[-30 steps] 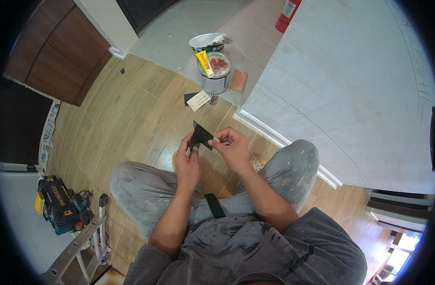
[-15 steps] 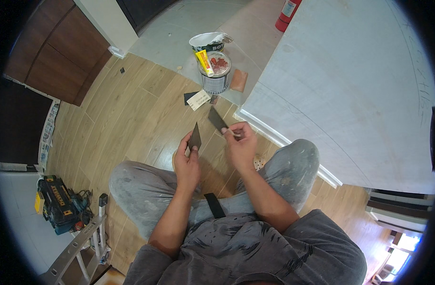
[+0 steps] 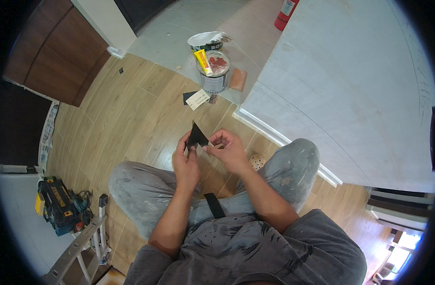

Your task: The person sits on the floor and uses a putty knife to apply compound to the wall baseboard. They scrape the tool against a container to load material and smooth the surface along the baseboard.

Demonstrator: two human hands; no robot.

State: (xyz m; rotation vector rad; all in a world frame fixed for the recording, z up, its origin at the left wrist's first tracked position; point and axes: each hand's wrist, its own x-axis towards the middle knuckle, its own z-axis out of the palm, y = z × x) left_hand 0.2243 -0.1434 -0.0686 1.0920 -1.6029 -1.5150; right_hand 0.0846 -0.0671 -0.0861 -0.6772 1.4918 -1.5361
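Between my two hands is dark, thin, pointed sandpaper [image 3: 196, 135], its black face turned up. My left hand [image 3: 186, 164] grips its left side, thumb on top and fingers behind. My right hand [image 3: 231, 151] pinches the lower right edge between thumb and fingertips. Whether this is one folded piece or two laid together cannot be told, as the fingers cover part of it. On the floor ahead lie a pale printed sheet [image 3: 197, 99] and a black piece [image 3: 188, 96] partly under it.
A lidded can [image 3: 214, 84] bears a yellow tube [image 3: 203, 61]; a white-rimmed bucket [image 3: 205, 38] stands behind. Right of the can lies a reddish-brown block [image 3: 238, 79]. The wall corner [image 3: 236, 112] is at right. At left sit a toolbox [image 3: 61, 202] and a ladder [image 3: 80, 247].
My right hand has moved left and nearer, bringing its strip of sandpaper to the piece in my left hand. The left hand has barely moved.
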